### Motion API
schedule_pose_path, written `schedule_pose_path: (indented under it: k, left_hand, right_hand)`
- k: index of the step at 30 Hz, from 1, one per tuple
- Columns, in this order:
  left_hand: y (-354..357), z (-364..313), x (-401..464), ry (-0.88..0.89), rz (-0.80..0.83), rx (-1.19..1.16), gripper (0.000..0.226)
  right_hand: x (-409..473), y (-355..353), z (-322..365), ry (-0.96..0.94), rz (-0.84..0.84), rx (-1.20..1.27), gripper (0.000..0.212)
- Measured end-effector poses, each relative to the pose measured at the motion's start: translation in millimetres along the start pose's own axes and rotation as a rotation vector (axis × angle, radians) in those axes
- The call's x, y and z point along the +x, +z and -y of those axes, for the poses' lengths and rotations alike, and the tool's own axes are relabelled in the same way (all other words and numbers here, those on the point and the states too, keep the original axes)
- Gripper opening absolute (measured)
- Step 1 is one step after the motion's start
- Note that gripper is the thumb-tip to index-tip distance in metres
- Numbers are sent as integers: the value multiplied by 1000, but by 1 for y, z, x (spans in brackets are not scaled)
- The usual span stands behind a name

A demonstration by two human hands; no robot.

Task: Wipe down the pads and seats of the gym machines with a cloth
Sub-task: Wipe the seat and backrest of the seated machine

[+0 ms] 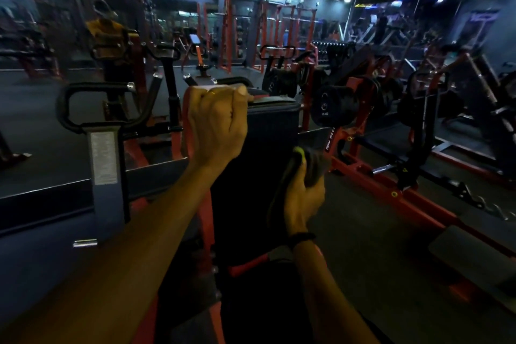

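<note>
Inspection, L to R.

Far L: black loop handle [92,105] on a grey upright w/ label, part of the machine's red frame. No padding there, so not in scope.

Centre L: my left hand [216,126] is up on the top edge of the back pad [268,142]. Its fingers are curled over that edge, gripping it, thumb end pointing R along the top. I judge it is steadying me or the pad, not wiping.

Centre: back pad is dark, upright, w/ a red side strip. Light is too dim to tell wiped from unwiped; no streaks or wet sheen visible.

Centre R: my right hand [303,193] holds the cloth [312,167], dark w/ a yellow-green patch, bunched up. Fingers are closed round it. Cloth sits at the pad's R side, lower than my left hand; contact w/ the pad probable, cannot confirm.

Below: seat [251,301] in deep shadow, condition not readable.

R: weight plate [325,106], then more red machines w/ pads well apart from me.

Status, my judgement: this pad in hand; seat & other machines appear outstanding.
</note>
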State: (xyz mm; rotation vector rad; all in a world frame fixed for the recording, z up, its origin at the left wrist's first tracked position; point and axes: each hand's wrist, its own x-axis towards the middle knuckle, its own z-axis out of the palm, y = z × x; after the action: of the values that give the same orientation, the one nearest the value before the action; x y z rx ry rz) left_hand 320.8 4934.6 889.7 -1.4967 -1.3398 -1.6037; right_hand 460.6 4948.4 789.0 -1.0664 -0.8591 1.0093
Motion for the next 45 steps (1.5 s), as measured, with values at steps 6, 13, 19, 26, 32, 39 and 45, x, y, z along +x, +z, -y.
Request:
schedule_pose_path:
  k: [6,13,19,26,32,39,45]
  left_hand:
    - [-3,-4,0,10,-13,37,48]
    - [-5,-10,-1,-21,11,31,50]
    - [-6,-13,2,-143,-14,-88,48]
    - [-2,-21,2,-362,-10,-275,48]
    - [-8,-26,8,-427,75,-149,49]
    - [-38,-33,-46,-579,-187,-128,64]
    - [-90,-45,-62,-697,-270,139,93]
  right_hand:
    - [33,45,77,-356,186,-66,74]
    - [7,-30,-52,-224,266,-53,73]
    - [56,36,68,-552,334,-62,71]
    - [22,-43,-40,-536,441,-125,85]
    - [61,-1,22,-764,480,-156,84]
    - [66,73,117,-1370,660,-568,78]
    - [-14,109,97,-1785,822,-650,40]
